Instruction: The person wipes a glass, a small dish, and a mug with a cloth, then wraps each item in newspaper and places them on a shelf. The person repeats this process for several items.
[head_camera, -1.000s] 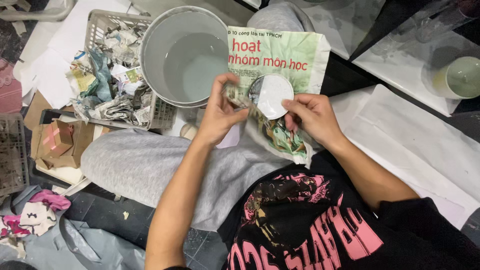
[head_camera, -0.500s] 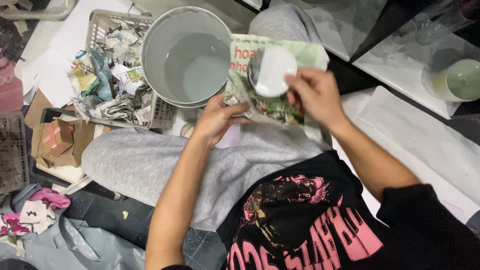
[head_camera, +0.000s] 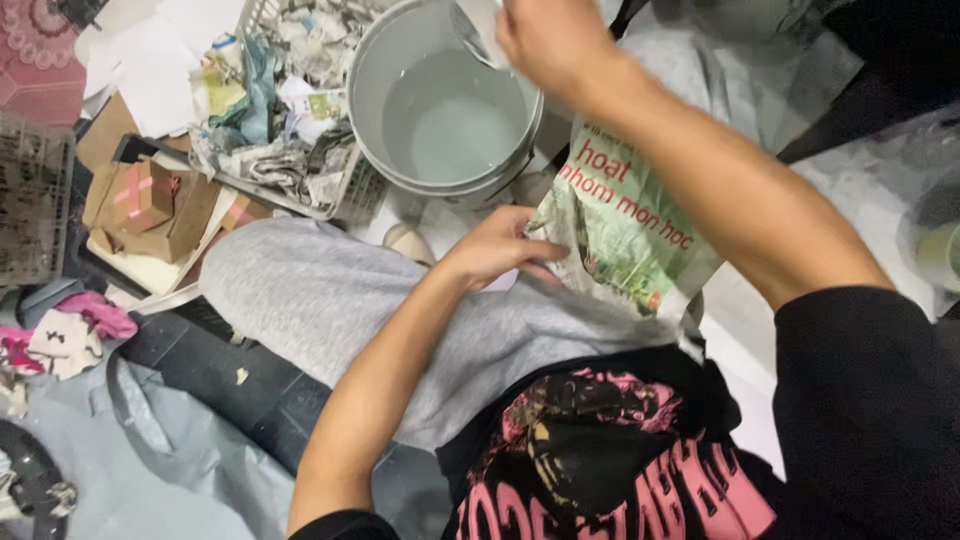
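Newspaper (head_camera: 625, 225) lies limp across my lap, thin and tearable; my left hand (head_camera: 495, 250) pinches its edge. My right hand (head_camera: 545, 40) grips a small white dish (head_camera: 478, 28) over the bucket (head_camera: 445, 100).

The floor (head_camera: 250, 385) carries a grey bucket (head_camera: 400, 60), a basket of paper scraps (head_camera: 345, 195), and cardboard pieces (head_camera: 150, 210).

Dark tiled floor (head_camera: 200, 370), cluttered. White wire basket (head_camera: 345, 190) of crumpled paper scraps, cardboard pieces (head_camera: 150, 205), grey cloth (head_camera: 170, 450), pale sheets (head_camera: 850, 190) spread around. Even indoor light, no walls visible.
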